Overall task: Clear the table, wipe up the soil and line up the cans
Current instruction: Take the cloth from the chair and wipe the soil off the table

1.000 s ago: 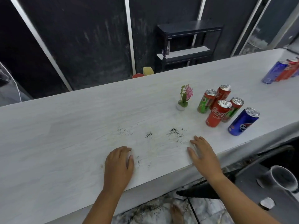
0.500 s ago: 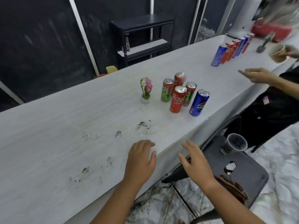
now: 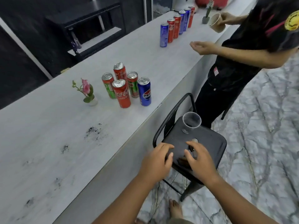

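Fingers (image 3: 163, 148) of the left hand (image 3: 156, 164) were spread and loosely curled with nothing in them, and the right hand (image 3: 199, 160) was the same, open and empty; both hovered over the black stool (image 3: 208, 143) beside the tabletop (image 3: 48, 120).

On the tabletop, from largest to smallest, stood a far row of cans (image 3: 176, 25), a near cluster of five cans (image 3: 126, 88), a small flower pot (image 3: 90, 98), and dark patches of soil (image 3: 94, 131) scattered toward the near edge. A clear cup (image 3: 191, 123) stood on the stool, well apart from the soil.

I judged that the person was reaching for something on the stool to wipe with. To do it well, it would be better to take the cloth first, then sweep the soil toward the edge in one direction, not rub it in.

A brown thing (image 3: 182, 160) lay between the hands, mostly covered; I could not tell what it was. Another person (image 3: 252, 50) stood at the right, cut off by the frame.
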A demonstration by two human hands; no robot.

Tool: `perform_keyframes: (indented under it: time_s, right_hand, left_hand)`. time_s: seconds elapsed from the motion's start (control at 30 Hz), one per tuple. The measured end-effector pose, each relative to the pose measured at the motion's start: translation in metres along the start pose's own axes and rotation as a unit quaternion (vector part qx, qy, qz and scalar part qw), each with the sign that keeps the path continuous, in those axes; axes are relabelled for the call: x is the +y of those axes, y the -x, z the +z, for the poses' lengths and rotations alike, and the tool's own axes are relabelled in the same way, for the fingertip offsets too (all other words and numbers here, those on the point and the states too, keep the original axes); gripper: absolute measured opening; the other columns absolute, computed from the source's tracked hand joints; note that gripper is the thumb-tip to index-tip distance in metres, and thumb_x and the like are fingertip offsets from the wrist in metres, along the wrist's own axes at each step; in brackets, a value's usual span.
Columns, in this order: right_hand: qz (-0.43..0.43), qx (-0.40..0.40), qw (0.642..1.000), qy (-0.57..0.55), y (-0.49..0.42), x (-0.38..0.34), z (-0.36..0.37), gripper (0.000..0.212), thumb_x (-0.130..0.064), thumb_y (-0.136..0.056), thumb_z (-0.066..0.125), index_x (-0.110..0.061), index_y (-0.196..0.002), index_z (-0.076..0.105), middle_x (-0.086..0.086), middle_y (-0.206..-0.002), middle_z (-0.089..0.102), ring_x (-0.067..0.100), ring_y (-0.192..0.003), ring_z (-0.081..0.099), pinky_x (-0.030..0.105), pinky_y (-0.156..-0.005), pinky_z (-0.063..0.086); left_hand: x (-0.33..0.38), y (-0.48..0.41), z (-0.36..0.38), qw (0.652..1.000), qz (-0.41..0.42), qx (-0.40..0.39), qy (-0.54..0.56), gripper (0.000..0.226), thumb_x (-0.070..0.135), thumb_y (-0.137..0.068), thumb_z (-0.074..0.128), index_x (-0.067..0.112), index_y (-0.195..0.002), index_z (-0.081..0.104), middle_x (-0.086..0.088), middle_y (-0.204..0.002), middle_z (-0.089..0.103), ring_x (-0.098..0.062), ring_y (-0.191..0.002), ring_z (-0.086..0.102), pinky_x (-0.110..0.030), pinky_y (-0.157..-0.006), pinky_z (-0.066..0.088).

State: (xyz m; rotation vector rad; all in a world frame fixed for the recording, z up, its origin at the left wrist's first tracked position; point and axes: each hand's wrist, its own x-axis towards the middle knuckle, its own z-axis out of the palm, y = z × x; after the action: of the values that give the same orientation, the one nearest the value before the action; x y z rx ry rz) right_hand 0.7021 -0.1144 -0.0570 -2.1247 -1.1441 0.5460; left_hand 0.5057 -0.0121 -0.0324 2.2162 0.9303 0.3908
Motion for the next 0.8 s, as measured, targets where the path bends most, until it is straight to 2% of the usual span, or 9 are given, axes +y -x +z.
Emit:
perform_keyframes:
  time_s: [0.13, 0.2, 0.3, 0.4, 0.5, 0.57, 0.63, 0.7, 0.8]
  right_hand:
    - [0.108, -0.002, 0.994, -0.024, 0.011, 0.054, -0.020, 0.038, -0.032, -0.101, 0.072, -0.029, -0.138, 0.065, -0.013, -0.134, 0.060, 0.016, -0.135, 0.056, 0.041, -0.113, 0.049]
    - [0.142, -0.021, 0.989, -0.030, 0.016, 0.076, -0.025, 0.045, -0.031, -0.098, 0.076, -0.028, -0.141, 0.063, -0.011, -0.137, 0.059, 0.017, -0.135, 0.056, 0.037, -0.113, 0.047]
    - [0.157, -0.088, 0.983, -0.031, 0.020, 0.102, -0.026, 0.063, -0.028, -0.094, 0.081, -0.028, -0.152, 0.055, -0.005, -0.146, 0.054, 0.016, -0.136, 0.054, 0.026, -0.110, 0.041]
    - [0.165, -0.141, 0.976, -0.017, 0.022, 0.121, -0.019, 0.082, -0.024, -0.090, 0.085, -0.025, -0.161, 0.044, -0.002, -0.145, 0.050, 0.018, -0.138, 0.051, 0.028, -0.116, 0.040]
    - [0.170, -0.144, 0.975, 0.001, 0.019, 0.133, -0.011, 0.087, -0.022, -0.091, 0.082, -0.023, -0.166, 0.038, -0.002, -0.139, 0.047, 0.021, -0.134, 0.053, 0.029, -0.115, 0.041]
    - [0.177, -0.135, 0.975, 0.001, 0.016, 0.137, -0.006, 0.078, -0.021, -0.094, 0.079, -0.023, -0.163, 0.043, 0.000, -0.135, 0.050, 0.023, -0.129, 0.056, 0.030, -0.112, 0.043]
    - [0.180, -0.134, 0.975, -0.001, 0.014, 0.140, -0.005, 0.058, -0.023, -0.096, 0.076, -0.026, -0.152, 0.060, -0.001, -0.120, 0.054, 0.022, -0.117, 0.061, 0.028, -0.103, 0.046]
    - [0.183, -0.136, 0.974, -0.005, 0.014, 0.141, -0.007, 0.039, -0.025, -0.095, 0.075, -0.027, -0.134, 0.074, -0.002, -0.107, 0.055, 0.018, -0.104, 0.061, 0.024, -0.090, 0.043]
    - [0.209, -0.117, 0.967, -0.086, 0.015, 0.138, -0.014, 0.020, -0.019, -0.095, 0.077, -0.023, -0.115, 0.080, 0.001, -0.107, 0.058, 0.010, -0.097, 0.062, 0.011, -0.081, 0.042]
  left_hand:
    - [0.002, -0.023, 0.047, 0.995, -0.039, -0.070, 0.054, 0.031, 0.043, -0.109, 0.050, 0.038, -0.139, 0.058, 0.024, -0.130, 0.055, 0.000, -0.115, 0.061, -0.037, -0.098, 0.058]
    - [-0.002, -0.037, 0.069, 0.990, -0.068, -0.115, 0.054, 0.033, 0.044, -0.108, 0.053, 0.042, -0.141, 0.055, 0.024, -0.133, 0.053, 0.000, -0.118, 0.059, -0.039, -0.102, 0.057]
    - [-0.008, -0.056, 0.095, 0.977, -0.093, -0.186, 0.042, 0.044, 0.038, -0.106, 0.062, 0.044, -0.148, 0.051, 0.020, -0.147, 0.049, -0.006, -0.133, 0.055, -0.032, -0.108, 0.049]
    - [-0.014, -0.070, 0.114, 0.965, -0.087, -0.247, 0.033, 0.060, 0.031, -0.103, 0.070, 0.039, -0.158, 0.048, 0.013, -0.154, 0.048, -0.010, -0.142, 0.050, -0.030, -0.115, 0.044]
    - [-0.020, -0.077, 0.128, 0.957, -0.088, -0.276, 0.001, 0.070, 0.026, -0.097, 0.077, 0.032, -0.160, 0.048, 0.008, -0.151, 0.049, -0.015, -0.141, 0.050, -0.028, -0.118, 0.041]
    - [-0.022, -0.078, 0.135, 0.957, -0.087, -0.277, -0.025, 0.067, 0.019, -0.096, 0.077, 0.027, -0.158, 0.052, 0.003, -0.147, 0.050, -0.019, -0.137, 0.051, -0.035, -0.120, 0.043]
    - [-0.022, -0.077, 0.140, 0.957, -0.092, -0.271, -0.035, 0.057, 0.015, -0.096, 0.076, 0.024, -0.150, 0.060, 0.000, -0.138, 0.056, -0.021, -0.131, 0.056, -0.038, -0.116, 0.046]
    - [-0.022, -0.074, 0.142, 0.959, -0.113, -0.260, -0.018, 0.044, 0.014, -0.096, 0.075, 0.022, -0.138, 0.069, -0.001, -0.129, 0.063, -0.020, -0.122, 0.062, -0.032, -0.107, 0.051]
    - [-0.019, -0.066, 0.141, 0.952, -0.178, -0.236, 0.080, 0.027, 0.016, -0.095, 0.077, 0.025, -0.120, 0.074, 0.005, -0.116, 0.072, -0.012, -0.104, 0.070, -0.020, -0.085, 0.054]
